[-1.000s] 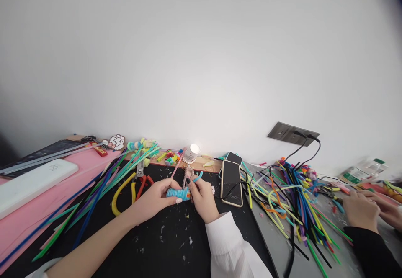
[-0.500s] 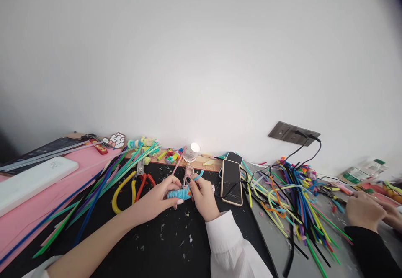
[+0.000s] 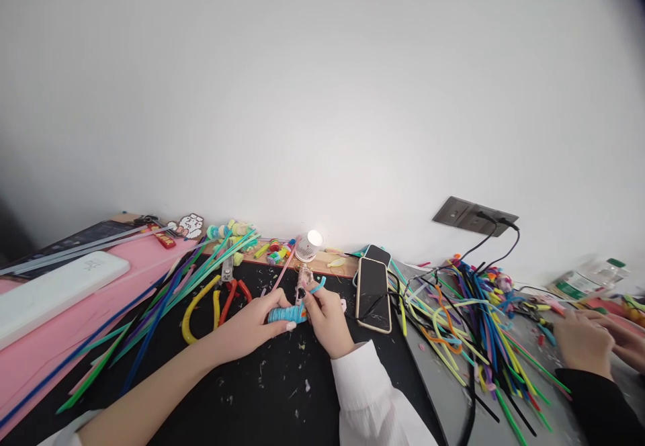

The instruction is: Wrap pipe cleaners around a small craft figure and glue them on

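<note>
A light-blue roll of coiled pipe cleaner (image 3: pixel 286 314) lies between my hands over the black mat (image 3: pixel 282 392). My left hand (image 3: pixel 262 320) grips its left end, thumb below and fingers above. At its right end, my right hand (image 3: pixel 322 311) is closed with thumb and forefinger pinched; a short blue pipe-cleaner tip (image 3: pixel 318 285) sticks up past the fingers. A bit of orange shows at that right end. Just beyond the fingertips stands a pinkish clear stem below a lit white lamp (image 3: pixel 309 246). A pink pipe cleaner (image 3: pixel 285 268) rises beside my left fingers.
Yellow-handled pliers (image 3: pixel 194 311) and red-handled pliers (image 3: pixel 236 295) lie left. A phone (image 3: pixel 373 295) sits right, near a tangle of pipe cleaners (image 3: pixel 491 332) and black cables. A white box (image 3: pixel 60 291) rests on pink sheeting. Another person's hands (image 3: pixel 584 342) work at far right.
The view has shifted slightly. Both hands stay around the blue coil, with only small finger movements visible.
</note>
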Motion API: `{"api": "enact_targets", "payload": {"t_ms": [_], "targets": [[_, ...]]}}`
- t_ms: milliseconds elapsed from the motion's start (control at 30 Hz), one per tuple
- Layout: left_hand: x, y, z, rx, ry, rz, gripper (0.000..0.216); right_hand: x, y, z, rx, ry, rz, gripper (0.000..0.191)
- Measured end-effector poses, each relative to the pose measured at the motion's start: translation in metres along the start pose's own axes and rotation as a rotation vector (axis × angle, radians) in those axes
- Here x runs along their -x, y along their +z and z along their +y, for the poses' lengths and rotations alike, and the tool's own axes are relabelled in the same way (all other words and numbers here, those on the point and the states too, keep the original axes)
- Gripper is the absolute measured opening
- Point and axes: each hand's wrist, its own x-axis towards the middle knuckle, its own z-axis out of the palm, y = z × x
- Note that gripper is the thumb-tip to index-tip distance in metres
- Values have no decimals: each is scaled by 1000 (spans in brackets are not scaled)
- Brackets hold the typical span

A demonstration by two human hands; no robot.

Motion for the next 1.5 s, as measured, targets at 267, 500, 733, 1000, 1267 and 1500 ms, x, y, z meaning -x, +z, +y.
{"api": "enact_targets", "payload": {"t_ms": [267, 500, 733, 1000, 1267, 1500], "targets": [[4, 0, 1, -77, 24, -7, 19, -1, 0, -6, 36, -58, -18, 26], [4, 0, 3, -75, 24, 9, 23, -1, 0, -3, 47, -56, -36, 25], [2, 1, 2, -102, 60, 62, 23, -1, 1, -3, 60, -39, -69, 27], [3, 0, 2, -129, 111, 99, 27, -1, 1, -4, 48, -35, -80, 30], [3, 0, 2, -151, 118, 84, 24, 0, 1, -4, 21, -44, -85, 29], [3, 0, 3, -157, 96, 54, 22, 0, 0, -9, -12, -60, -91, 31]]}}
